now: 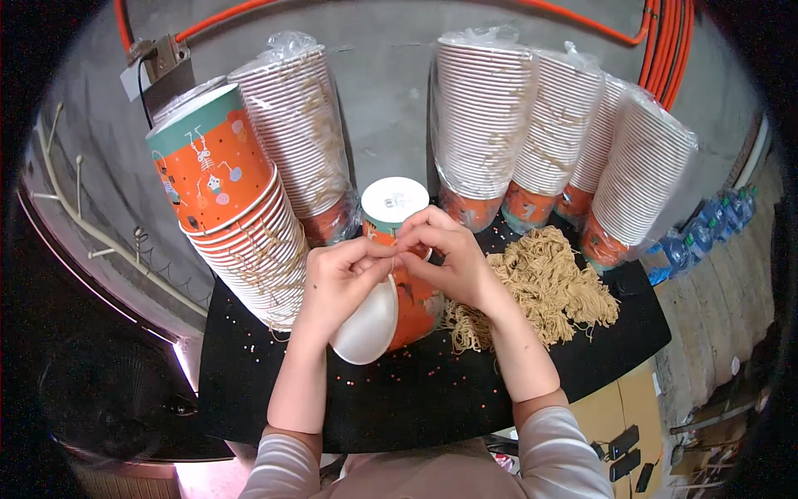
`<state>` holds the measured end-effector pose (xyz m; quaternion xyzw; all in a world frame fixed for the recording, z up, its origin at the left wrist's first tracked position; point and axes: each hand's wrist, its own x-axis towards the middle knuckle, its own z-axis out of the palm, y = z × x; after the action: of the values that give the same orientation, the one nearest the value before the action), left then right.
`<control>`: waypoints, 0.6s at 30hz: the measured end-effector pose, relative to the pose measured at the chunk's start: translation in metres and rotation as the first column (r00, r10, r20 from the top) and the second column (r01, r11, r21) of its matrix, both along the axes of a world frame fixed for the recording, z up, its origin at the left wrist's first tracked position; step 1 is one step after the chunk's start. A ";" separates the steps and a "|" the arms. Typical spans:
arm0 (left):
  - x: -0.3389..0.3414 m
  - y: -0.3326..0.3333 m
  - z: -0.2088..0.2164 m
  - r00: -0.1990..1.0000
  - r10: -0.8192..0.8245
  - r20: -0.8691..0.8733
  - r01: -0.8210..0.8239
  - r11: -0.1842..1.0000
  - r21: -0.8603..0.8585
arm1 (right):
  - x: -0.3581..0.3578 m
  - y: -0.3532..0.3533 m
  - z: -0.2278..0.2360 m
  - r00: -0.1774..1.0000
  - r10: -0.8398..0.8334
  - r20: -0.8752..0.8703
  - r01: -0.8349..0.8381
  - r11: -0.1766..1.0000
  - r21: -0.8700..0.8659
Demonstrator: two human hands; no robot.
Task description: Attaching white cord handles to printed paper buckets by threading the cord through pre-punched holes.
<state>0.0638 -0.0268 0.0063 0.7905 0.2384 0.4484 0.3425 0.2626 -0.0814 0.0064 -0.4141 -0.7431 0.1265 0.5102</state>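
My left hand (349, 270) and my right hand (443, 254) meet fingertip to fingertip in the middle. Both are closed in a pinch; whatever lies between the fingers is too fine to make out. Right beneath them is an orange paper bucket (418, 309) with dark printed figures, partly covered by my hands. A white oval, its mouth or a separate piece (366, 326), faces the near left below my left hand. Behind my fingers shows a round white bucket bottom (395, 200) with a green band. A tangled heap of tan string (553, 287) lies beside my right forearm.
At the left leans a tall stack of orange buckets (241, 241) with string hanging on it. Plastic-wrapped bucket stacks (291, 125) (482, 116) stand along the grey wall. Small confetti dots the black table (399, 399). Water bottles (706, 224) lie beyond its right side.
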 end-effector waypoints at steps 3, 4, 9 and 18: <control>0.000 -0.007 0.009 0.995 0.093 -0.048 -0.080 0.969 0.232 | -0.001 -0.001 0.000 1.000 -0.009 -0.015 0.009 1.000 0.005; 0.000 -0.007 0.010 0.992 0.107 -0.062 -0.088 0.962 0.259 | -0.001 0.000 -0.001 0.999 -0.017 -0.027 0.017 1.000 0.020; 0.007 -0.005 0.006 0.989 0.010 0.151 -0.021 0.997 0.072 | -0.001 -0.006 0.004 0.999 0.012 -0.052 -0.009 0.999 0.051; 0.006 -0.018 0.010 0.992 0.032 0.119 -0.081 0.895 0.438 | 0.008 -0.015 0.014 0.998 0.059 0.017 -0.061 0.985 0.163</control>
<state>0.0701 -0.0451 0.0158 0.8148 0.1342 0.5428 0.1532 0.2703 -0.0960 0.0206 -0.3490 -0.7662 0.0782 0.5339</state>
